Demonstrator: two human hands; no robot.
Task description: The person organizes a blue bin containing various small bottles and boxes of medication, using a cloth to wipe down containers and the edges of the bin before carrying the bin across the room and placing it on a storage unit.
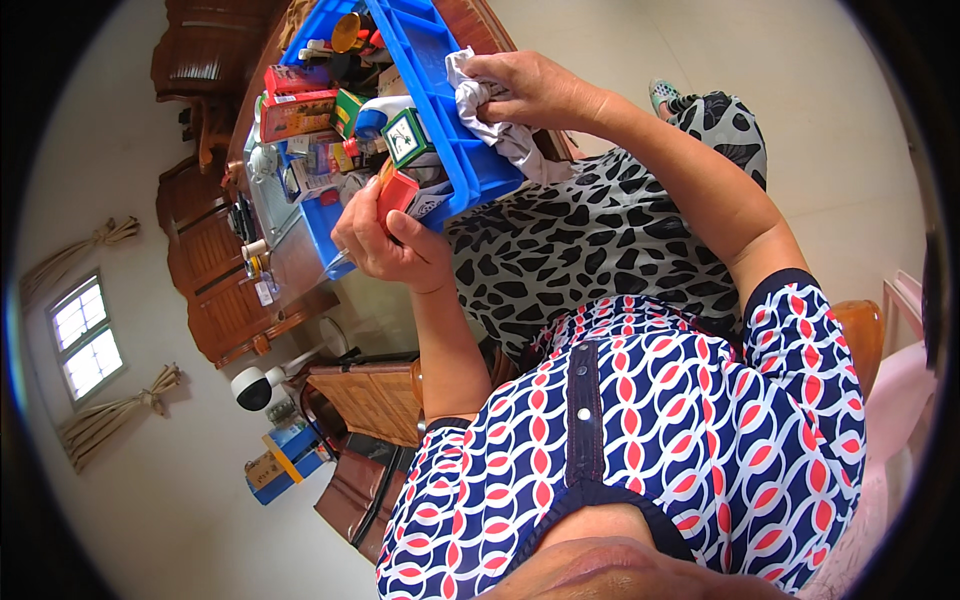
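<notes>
A blue plastic crate point(450, 142) full of small boxes and bottles lies before me, at the edge of a wooden table. My right hand point(536, 90) grips a crumpled pale cloth point(480, 105) and holds it against the crate's ribbed outer side. At the crate's near end, the fingers of my left hand point(397, 244) are closed around a small red box point(397, 191). Beside that box are a green box with a white face point(407, 139) and a white bottle with a blue cap point(371, 122). The fingers partly hide the red box.
Red cartons point(298, 114) and a jar with a gold-coloured lid point(346, 32) fill the crate's far part. Beyond it, small containers point(259, 266) stand on the table. Carved wooden chairs point(199, 255) line the wall. A white camera-like device point(251, 388) is at lower left.
</notes>
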